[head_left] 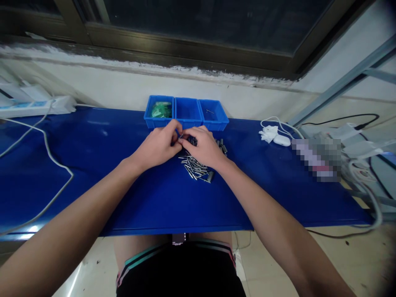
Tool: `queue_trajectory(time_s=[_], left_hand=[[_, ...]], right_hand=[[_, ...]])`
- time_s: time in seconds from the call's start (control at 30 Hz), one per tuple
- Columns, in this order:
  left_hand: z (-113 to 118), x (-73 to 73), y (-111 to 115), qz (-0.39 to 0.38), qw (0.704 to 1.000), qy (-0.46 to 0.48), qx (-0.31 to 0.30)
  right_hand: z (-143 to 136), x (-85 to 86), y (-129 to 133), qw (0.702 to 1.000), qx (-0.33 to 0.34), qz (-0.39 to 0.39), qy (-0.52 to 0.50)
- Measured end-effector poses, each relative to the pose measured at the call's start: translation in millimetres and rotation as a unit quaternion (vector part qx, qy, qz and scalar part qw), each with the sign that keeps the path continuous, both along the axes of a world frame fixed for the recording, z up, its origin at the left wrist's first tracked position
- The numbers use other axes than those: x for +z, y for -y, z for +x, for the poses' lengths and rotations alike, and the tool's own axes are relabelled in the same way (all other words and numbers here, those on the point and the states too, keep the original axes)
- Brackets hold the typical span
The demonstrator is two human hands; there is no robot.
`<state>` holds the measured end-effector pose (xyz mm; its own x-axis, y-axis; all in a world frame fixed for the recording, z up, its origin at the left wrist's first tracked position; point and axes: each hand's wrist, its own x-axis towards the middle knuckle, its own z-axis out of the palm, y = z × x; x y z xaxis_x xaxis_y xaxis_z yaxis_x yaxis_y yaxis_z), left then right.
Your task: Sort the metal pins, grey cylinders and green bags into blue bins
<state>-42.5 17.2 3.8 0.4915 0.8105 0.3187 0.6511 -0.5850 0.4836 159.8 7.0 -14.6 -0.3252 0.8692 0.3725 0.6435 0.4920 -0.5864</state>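
Observation:
My left hand (161,143) and my right hand (201,145) meet fingertip to fingertip over the blue table (130,206). Both are closed in a pinch around something small between them, too hidden to make out. Beneath and beside my right hand lies a pile of thin metal pins (194,167). A dark grey cylinder (210,177) rests at the pile's near right edge, and several more cylinders (224,148) show just right of my right hand. Part of the pile is covered by that hand.
Behind my hands stand three joined blue bins: the left bin (149,121) holds green packets, the middle bin (188,123) shows nothing inside, the right bin (216,126) holds a thin pin. A power strip (58,106), white cables (46,144) and a white case (281,140) lie around.

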Motion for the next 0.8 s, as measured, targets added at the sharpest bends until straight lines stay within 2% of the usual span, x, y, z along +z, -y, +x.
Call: queue_trajectory(time_s=[0.1,0.17,0.33,0.47,0.63,0.73,0.8], left_hand=[[3.3,0.7,-1.6,0.031,0.989,0.139,-0.033],[5.9,1.8,-1.3,0.023,0.979,0.196,-0.052],[9.7,0.4,-0.5,-0.016,0.959,0.282,-0.027],[9.1,-3.8,-2.7,-0.031,0.945,0.325,-0.039],[5.5,-8.8,-8.0,-0.06,0.946,0.319,-0.019],[1.9,-13.7,-12.3,-0.088,0.965,0.246,0.019],[-0.9,-16.9,-14.7,-0.066,0.984,0.163,0.036]], right_hand=[[1.6,1.2,-3.6,0.988,0.023,-0.041,-0.145],[3.8,2.5,-5.3,0.976,0.061,-0.078,-0.193],[7.3,6.2,-7.2,0.949,0.091,-0.129,-0.272],[5.9,6.5,-8.1,0.924,0.106,-0.158,-0.332],[23.7,18.0,-14.2,0.907,0.033,-0.154,-0.39],[47.6,26.7,-22.1,0.885,-0.042,-0.128,-0.446],[60.9,26.1,-28.8,0.871,-0.094,-0.132,-0.464]])
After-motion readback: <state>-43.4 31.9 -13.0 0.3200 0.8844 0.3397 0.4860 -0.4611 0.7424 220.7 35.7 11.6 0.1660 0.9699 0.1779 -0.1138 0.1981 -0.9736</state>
